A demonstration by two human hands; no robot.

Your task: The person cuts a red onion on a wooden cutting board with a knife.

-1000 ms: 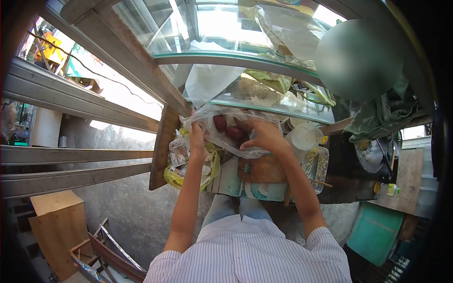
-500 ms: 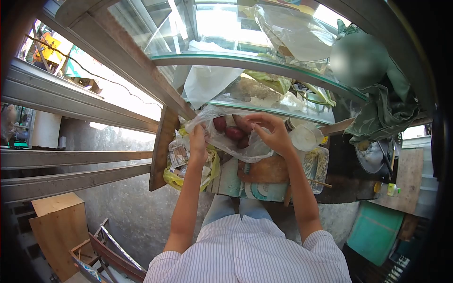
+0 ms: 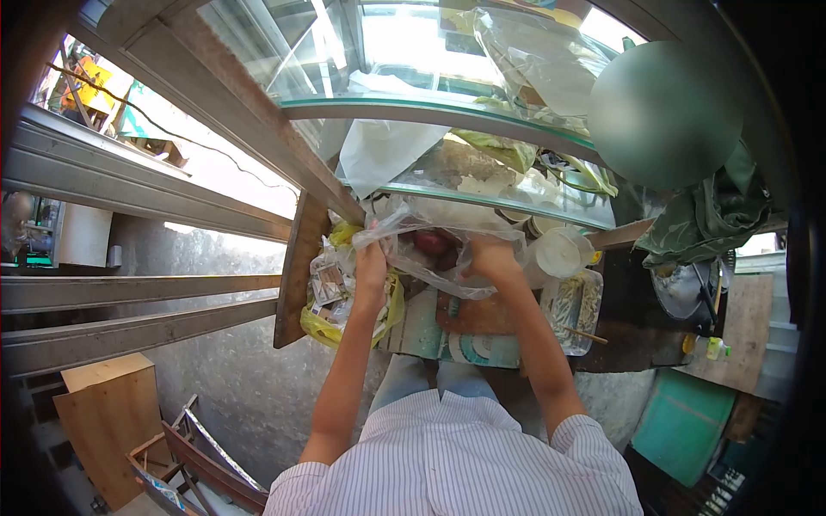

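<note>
A clear plastic bag (image 3: 413, 225) is spread open over the worktop, with smooth dark red rounded items (image 3: 428, 243) inside; I cannot make out their exact kind. At its left rim, my left hand (image 3: 371, 261) is closed on the plastic. My right hand (image 3: 493, 256) reaches into the right side of the same bag, its fingers hidden by the film and close to the red items. Below the bag lies a brown wooden board (image 3: 482, 313), partly covered by my right arm.
A yellow bag of rubbish (image 3: 331, 320) stands left of my left forearm. White tubs (image 3: 561, 251) and a clear tray of sticks (image 3: 571, 310) sit to the right. Glass shelves (image 3: 482, 112) rise in front. At the far right, a person in green clothing (image 3: 701, 219) stands beside a pan (image 3: 680, 288).
My right hand has moved from above the bag's rim down into it, and the red items are now more covered by plastic. My left hand keeps its hold on the bag.
</note>
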